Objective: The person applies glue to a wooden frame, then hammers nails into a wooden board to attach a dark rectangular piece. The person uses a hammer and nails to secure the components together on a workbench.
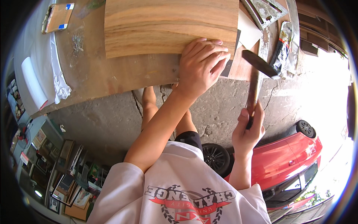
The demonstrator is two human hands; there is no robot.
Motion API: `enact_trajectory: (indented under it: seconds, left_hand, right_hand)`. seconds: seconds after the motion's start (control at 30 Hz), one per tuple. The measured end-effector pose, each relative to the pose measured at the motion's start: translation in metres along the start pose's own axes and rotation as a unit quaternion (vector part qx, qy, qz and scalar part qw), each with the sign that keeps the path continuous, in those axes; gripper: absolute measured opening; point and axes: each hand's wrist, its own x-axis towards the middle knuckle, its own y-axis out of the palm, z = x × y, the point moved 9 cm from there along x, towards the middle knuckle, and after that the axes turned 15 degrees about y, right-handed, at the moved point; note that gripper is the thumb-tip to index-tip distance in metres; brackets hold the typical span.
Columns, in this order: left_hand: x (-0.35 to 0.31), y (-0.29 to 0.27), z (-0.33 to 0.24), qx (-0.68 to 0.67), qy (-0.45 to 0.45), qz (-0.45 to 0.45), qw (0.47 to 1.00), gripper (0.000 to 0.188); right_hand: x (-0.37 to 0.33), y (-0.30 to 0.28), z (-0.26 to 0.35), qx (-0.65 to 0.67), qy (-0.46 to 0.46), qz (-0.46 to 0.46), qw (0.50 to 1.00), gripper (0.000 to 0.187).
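Note:
A wood-grained board point(149, 28) lies on the workbench, its near edge facing me. My left hand point(203, 63) is closed over that edge near its right corner, the fingers bent and close together on top. The thumb is mostly hidden, and I cannot see whether something small is pinched there. My right hand point(249, 128) grips a hammer point(254, 84) by the lower handle. The hammer's dark head is raised off to the right of the board, apart from it and from my left hand.
Small nails point(77, 44) lie scattered on the workbench point(85, 74), left of the board. A taped cardboard piece point(58, 18), a white roll point(34, 82), a metal square point(265, 13) and a plastic package point(282, 48) lie around. Behind me stand a red car point(285, 158) and cluttered shelves point(69, 175).

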Motion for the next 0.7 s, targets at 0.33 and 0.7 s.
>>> enact_trajectory:
  seconds: [0.33,0.7]
  left_hand:
    - [-0.001,0.000,0.000,0.004,0.003,0.007,1.000,0.010]
    - [0.000,0.000,-0.002,-0.005,0.013,0.056,0.998,0.013]
  right_hand:
    - [0.003,0.005,-0.003,0.009,0.041,0.038,0.998,0.039]
    - [-0.016,0.006,-0.013,0.070,0.078,0.037,0.994,0.030]
